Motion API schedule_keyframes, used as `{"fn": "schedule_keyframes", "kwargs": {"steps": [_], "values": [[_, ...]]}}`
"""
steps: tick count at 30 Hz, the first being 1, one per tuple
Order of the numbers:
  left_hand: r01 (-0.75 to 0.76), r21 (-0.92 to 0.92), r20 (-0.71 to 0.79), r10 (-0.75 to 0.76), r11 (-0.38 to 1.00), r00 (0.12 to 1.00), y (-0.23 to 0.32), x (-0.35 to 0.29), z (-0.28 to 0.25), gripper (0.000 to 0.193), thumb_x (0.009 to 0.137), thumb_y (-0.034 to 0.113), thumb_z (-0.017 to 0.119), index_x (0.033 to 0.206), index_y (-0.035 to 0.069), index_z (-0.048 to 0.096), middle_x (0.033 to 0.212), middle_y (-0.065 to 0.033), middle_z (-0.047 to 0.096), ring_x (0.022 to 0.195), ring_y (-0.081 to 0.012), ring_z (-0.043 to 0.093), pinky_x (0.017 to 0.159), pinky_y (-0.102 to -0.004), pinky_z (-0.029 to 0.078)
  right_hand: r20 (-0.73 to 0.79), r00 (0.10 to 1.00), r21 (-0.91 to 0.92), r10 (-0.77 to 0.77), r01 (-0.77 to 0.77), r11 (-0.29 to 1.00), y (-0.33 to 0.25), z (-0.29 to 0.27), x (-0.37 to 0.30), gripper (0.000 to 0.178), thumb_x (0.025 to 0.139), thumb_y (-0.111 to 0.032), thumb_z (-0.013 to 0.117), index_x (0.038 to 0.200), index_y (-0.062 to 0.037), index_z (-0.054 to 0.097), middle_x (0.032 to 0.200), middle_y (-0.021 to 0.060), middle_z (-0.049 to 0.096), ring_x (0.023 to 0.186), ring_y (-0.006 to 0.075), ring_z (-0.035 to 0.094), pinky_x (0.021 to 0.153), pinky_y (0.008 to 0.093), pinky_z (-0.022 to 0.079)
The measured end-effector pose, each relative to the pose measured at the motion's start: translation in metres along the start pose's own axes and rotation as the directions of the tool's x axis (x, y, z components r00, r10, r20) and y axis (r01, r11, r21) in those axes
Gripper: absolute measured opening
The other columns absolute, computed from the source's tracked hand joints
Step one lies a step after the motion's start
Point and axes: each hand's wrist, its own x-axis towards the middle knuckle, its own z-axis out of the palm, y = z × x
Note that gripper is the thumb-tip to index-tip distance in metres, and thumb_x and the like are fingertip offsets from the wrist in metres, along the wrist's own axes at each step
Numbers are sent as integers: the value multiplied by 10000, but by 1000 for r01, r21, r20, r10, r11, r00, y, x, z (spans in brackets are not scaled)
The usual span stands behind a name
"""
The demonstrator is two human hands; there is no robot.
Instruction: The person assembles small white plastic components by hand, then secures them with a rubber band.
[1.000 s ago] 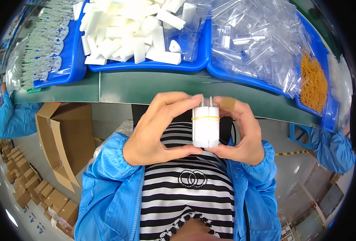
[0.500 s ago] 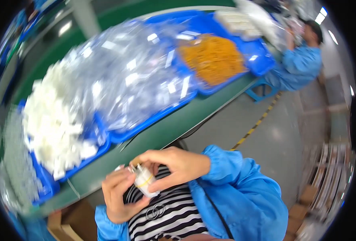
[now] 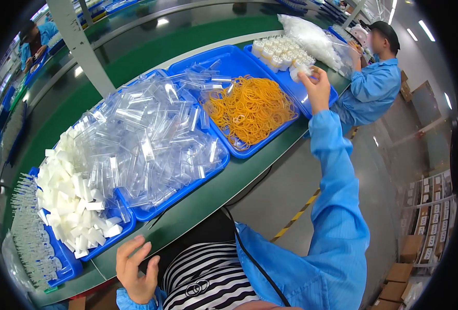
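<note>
My right hand (image 3: 316, 89) reaches out over the far blue tray (image 3: 304, 98). Its thumb and fingers pinch a small white bundle (image 3: 300, 71), partly hidden by the fingers, beside rows of similar white bundles (image 3: 280, 51). Close to my body, just off the near table edge, my left hand (image 3: 137, 268) is empty with its fingers apart. It is nearest to a blue tray heaped with white foam-like blocks (image 3: 76, 194).
Clear plastic sleeves (image 3: 146, 139) overflow a middle blue tray, next to a tray of orange-yellow rubber bands (image 3: 252, 111). Clear spiky parts (image 3: 30, 232) lie at far left. A co-worker (image 3: 381, 77) sits beyond the table's right end, near a white plastic bag (image 3: 311, 41).
Both hands were around a white bundle with a yellow band near my chest. The right has moved away to the far tray with a bundle; the left has let go and opened.
</note>
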Motion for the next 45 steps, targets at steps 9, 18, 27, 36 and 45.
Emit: {"fn": "schedule_keyframes", "kwargs": {"steps": [9, 18, 27, 36, 45], "values": [[150, 260, -295, -69, 954, 953, -7, -33, -55, 386, 740, -83, 753, 1111, -13, 675, 1123, -190, 662, 1004, -341, 652, 871, -388, 527, 308, 919, -447, -248, 369, 815, 107, 30, 64, 532, 814, -133, 773, 1300, -38, 579, 1012, 131, 654, 841, 208, 615, 775, 346, 516], [466, 422, -692, -56, 778, 720, -74, -83, -177, 213, 830, -106, 670, 1010, 7, 686, 891, -91, 638, 749, -182, 609, 687, -284, 494, 220, 973, -315, -77, 145, 938, 111, -52, 76, 486, 988, -287, 636, 1372, -12, 525, 1290, 142, 618, 1139, 213, 602, 947, 336, 507], [306, 866, -249, -190, 396, 950, -112, -61, -209, 247, 729, 117, 777, 912, 78, 616, 827, -84, 572, 778, -279, 613, 665, -393, 486, 236, 970, -373, 58, 35, 927, -57, -55, -120, 383, 1034, -249, 552, 1337, -15, 559, 1272, 99, 629, 1150, 185, 594, 957, 303, 479], [340, 879, -218, -354, 335, 910, -112, -54, -212, 201, 787, 93, 725, 909, 69, 568, 862, -104, 593, 816, -305, 637, 675, -407, 501, 440, 882, -164, -170, 264, 950, -193, 78, -207, 209, 982, -40, 592, 1177, 29, 621, 1111, 117, 666, 1026, 189, 642, 906, 311, 520], [551, 464, -650, -156, 694, 744, -90, -104, -172, 265, 788, -63, 717, 1015, 46, 635, 939, -110, 620, 837, -277, 641, 732, -358, 519, 644, -202, 646, -737, 661, 383, -284, 221, -278, 277, 694, 12, 754, 953, -25, 663, 920, 93, 679, 810, 267, 635, 694, 344, 493]]}}
